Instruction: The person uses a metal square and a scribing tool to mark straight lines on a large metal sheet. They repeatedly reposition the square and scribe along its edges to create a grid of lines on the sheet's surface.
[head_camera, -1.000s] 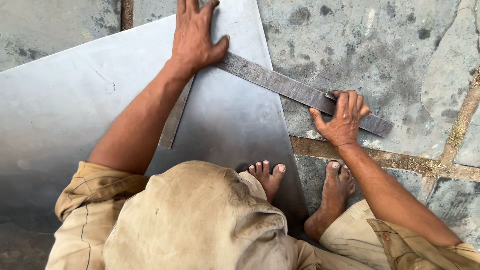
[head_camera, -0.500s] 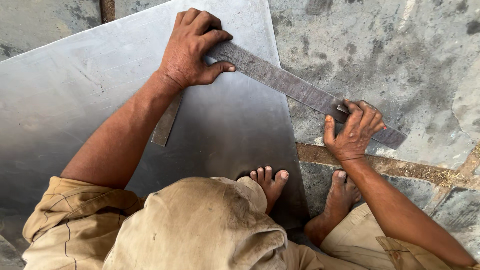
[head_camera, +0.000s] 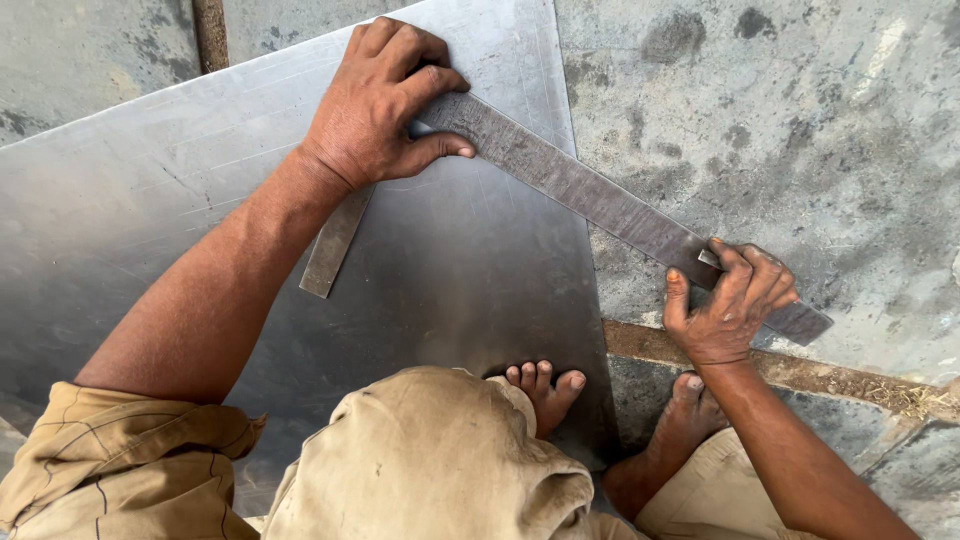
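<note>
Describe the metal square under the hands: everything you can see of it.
The metal square is a dull grey, worn flat L. Its long arm runs diagonally from the metal sheet out over the stone floor; the short arm points toward the person. The left hand presses its corner; the right hand grips near the far end.

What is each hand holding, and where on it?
Both grip the steel square: left hand presses down its corner on the metal sheet; right hand pinches the long blade near its far end.
</note>
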